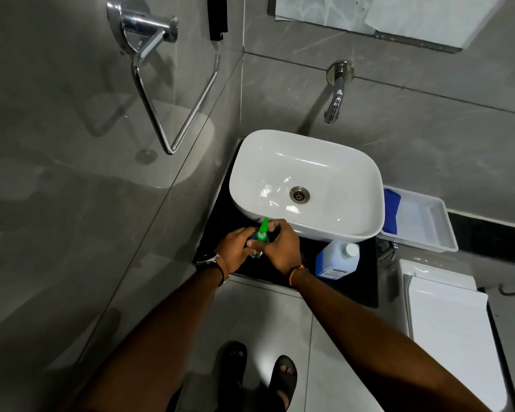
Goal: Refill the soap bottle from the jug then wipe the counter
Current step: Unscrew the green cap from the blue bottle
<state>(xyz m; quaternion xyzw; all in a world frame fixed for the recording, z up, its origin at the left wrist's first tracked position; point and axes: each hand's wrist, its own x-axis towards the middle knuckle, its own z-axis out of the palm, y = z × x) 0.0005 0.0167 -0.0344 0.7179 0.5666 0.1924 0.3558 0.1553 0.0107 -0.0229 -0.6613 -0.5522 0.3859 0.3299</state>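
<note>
Soap bottle (262,233) with a green pump stands on the dark surface (357,291), just in front of the white basin (246,162) at its left corner, held between both hands. The left hand (235,245) curls round the bottle's body from the left. The right hand (281,248) grips it near the pump collar from the right, the green nozzle poking up between them. The jug (338,258), white cap on, stands to the right, apart from the bottle. A blue cloth (391,209) lies in a white tray (440,230) beside the basin.
</note>
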